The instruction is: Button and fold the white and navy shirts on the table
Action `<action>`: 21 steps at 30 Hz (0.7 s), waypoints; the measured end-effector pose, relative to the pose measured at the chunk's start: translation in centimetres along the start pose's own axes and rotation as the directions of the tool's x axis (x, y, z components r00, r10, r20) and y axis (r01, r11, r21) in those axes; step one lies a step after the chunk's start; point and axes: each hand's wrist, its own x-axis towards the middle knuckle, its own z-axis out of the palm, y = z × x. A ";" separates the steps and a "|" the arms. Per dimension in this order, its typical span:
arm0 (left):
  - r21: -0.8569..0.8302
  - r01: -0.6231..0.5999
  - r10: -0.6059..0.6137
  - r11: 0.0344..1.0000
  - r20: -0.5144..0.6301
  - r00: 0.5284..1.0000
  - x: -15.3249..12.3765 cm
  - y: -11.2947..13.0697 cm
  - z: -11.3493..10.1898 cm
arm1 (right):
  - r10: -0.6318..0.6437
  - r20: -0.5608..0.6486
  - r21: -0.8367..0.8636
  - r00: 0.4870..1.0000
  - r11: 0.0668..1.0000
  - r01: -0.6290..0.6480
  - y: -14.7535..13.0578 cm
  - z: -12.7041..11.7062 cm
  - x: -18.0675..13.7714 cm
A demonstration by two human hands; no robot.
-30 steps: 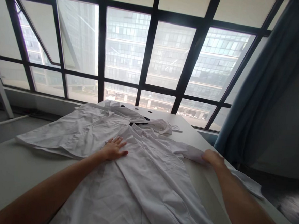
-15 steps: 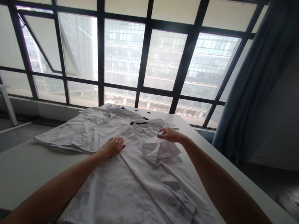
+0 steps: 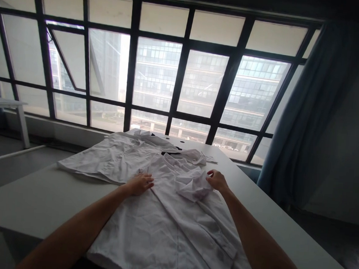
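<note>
A white shirt point(image 3: 148, 230) lies spread over the table, its lower edge nearest me and its collar end pointing away. Flat on the left part of this shirt rests my left hand point(image 3: 140, 184), fingers stretched out and holding nothing. At the right, my right hand point(image 3: 218, 180) has its thumb and fingers closed at the edge of a bunched fold point(image 3: 194, 186), which looks like a sleeve of the shirt. Another white garment point(image 3: 104, 158) lies rumpled beyond my left hand, against the first shirt. Between the two, dark pieces point(image 3: 172, 151) show near the collars.
The white table point(image 3: 18, 197) runs toward a wall of black-framed windows point(image 3: 155, 75), one pane tilted. A blue curtain point(image 3: 293, 130) hangs at the right. Another white table point(image 3: 6, 102) stands at the far left.
My right hand has moved right and toward me, from above the bunched cloth to its outer edge. My left hand stays flat on the shirt. The camera view has shifted slightly.
</note>
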 end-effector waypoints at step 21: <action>-0.527 0.211 0.127 0.823 0.533 0.836 -3.4 4.3 -6.3 | -0.527 0.400 0.174 0.750 0.847 0.502 -6.3 2.6 -6.3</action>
